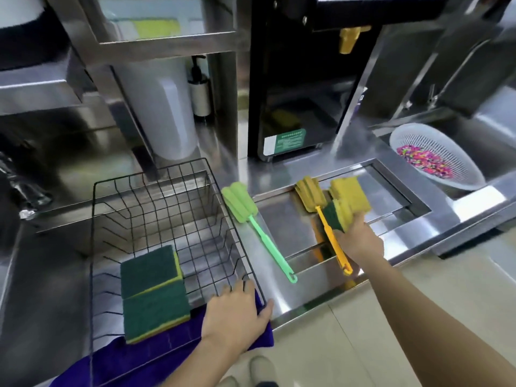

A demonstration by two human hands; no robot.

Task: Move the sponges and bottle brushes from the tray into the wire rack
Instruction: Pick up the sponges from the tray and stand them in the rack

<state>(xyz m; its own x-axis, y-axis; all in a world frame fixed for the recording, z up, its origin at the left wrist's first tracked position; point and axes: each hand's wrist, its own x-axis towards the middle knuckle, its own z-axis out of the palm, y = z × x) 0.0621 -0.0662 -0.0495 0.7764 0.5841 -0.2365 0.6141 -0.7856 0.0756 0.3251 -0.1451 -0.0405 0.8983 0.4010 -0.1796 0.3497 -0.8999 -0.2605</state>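
Note:
The black wire rack (178, 174) stands at the left on a purple cloth (145, 358). Two green-and-yellow sponges (152, 291) lie inside it near the front. My left hand (237, 311) rests on the rack's front right corner. A steel tray (282, 219) sits to the right. A green bottle brush (251, 219) lies across the tray's left rim. A yellow bottle brush (321, 213) with an orange handle lies in the tray. My right hand (357, 238) grips yellow-and-green sponges (346, 202) above the tray, beside the yellow brush.
A black machine (301, 107) and a white container (162, 113) stand behind. A white colander (435, 157) with colourful bits sits in the sink at the right. A pump bottle (199, 90) hangs at the back. The counter's front edge runs just below the tray.

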